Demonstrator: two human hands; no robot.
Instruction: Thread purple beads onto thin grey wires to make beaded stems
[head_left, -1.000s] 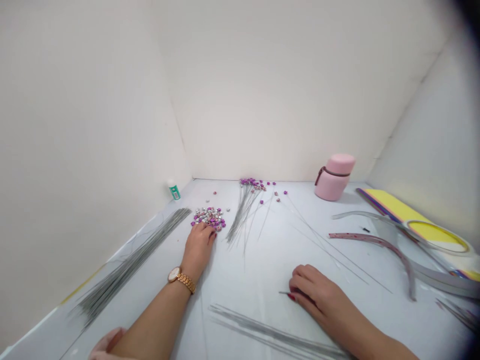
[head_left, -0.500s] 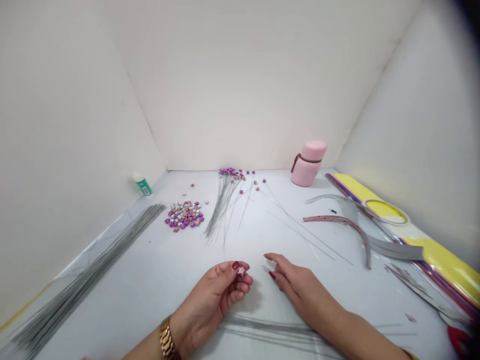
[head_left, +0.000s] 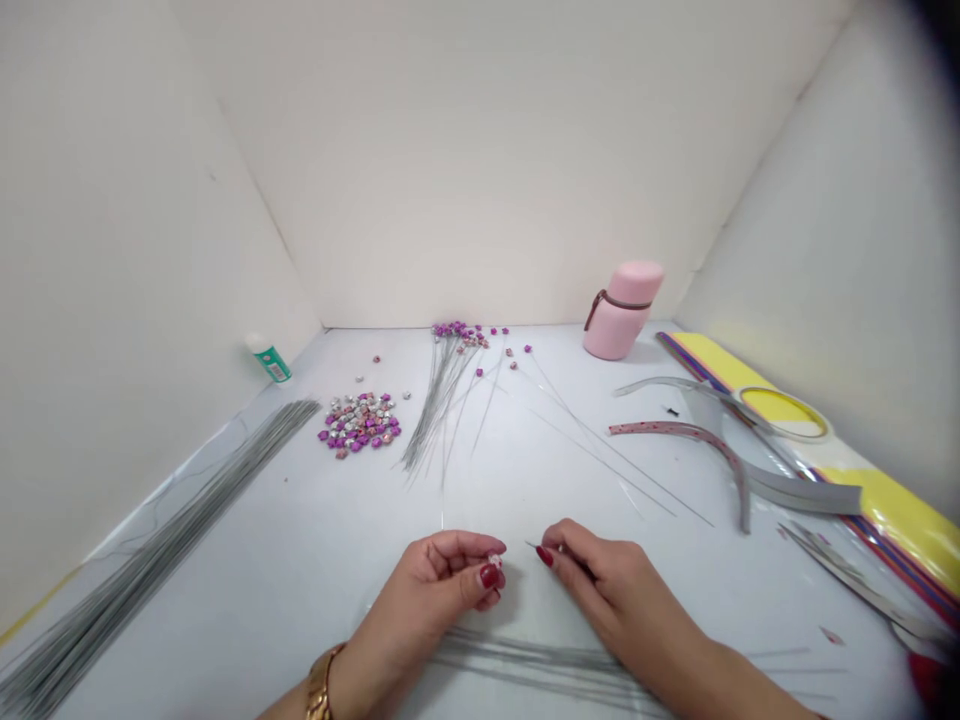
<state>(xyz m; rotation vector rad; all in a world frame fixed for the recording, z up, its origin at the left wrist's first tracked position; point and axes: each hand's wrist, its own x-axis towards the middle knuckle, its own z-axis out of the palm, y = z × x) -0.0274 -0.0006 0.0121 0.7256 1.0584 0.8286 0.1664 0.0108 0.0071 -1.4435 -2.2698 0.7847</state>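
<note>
Between the thumb and fingers of my left hand is a small pale pink paper star, mostly covered by the fingertips. My right hand pinches a thin grey wire, whose short tip points left at the star with a gap between them. Below both hands several loose grey wires lie across the table. Farther off to the left sits a pile of purple, silver and pink paper stars. Behind the hands, a bunch of wires tipped with stars rests on the table.
A thick bundle of grey wires lies at the left, near a glue stick. A pink flask stands at the back right. Along the right are curved paper strips, a tape roll, yellow sheets and scissors.
My left hand has turned and its fingers now cover more of the star. My right hand's fingers have closed together on the wire. The view has shifted slightly.
</note>
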